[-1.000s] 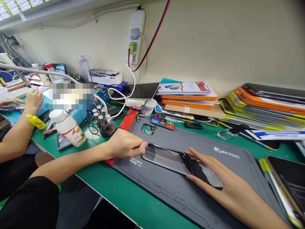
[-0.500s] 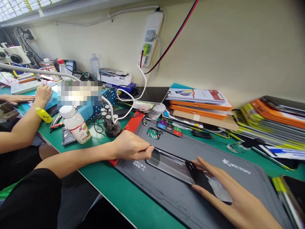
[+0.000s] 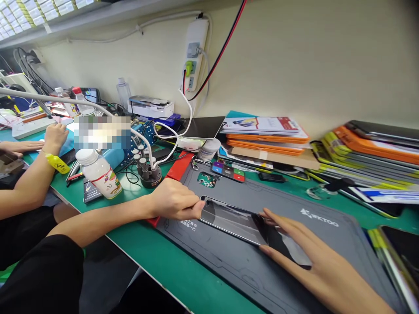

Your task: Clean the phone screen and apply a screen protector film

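A smartphone [image 3: 234, 222] with a glossy dark face lies on a grey work mat [image 3: 216, 261], its surface full of reflections. At its far left end is my left hand [image 3: 176, 199], closed, the thumb and fingertips pinched together by the phone's corner. Whatever may be in that pinch is hidden. My right hand [image 3: 322, 261] spans the phone near its right end, thumb on the near long edge and fingers on the far edge. Part of the phone's right end shows beneath the right palm.
A red strip [image 3: 181, 166] borders the mat. Behind lie a screwdriver stand [image 3: 149, 172], a white bottle [image 3: 101, 174] and stacked orange trays [image 3: 266, 146]. More stacks [image 3: 376, 161] stand right. Another person's arms [image 3: 36, 174] rest on the green bench [image 3: 150, 266] at left.
The view has shifted slightly. Reflections on the phone's face differ, and its left end looks darker. Both hands stay at the phone's two ends with little visible movement.
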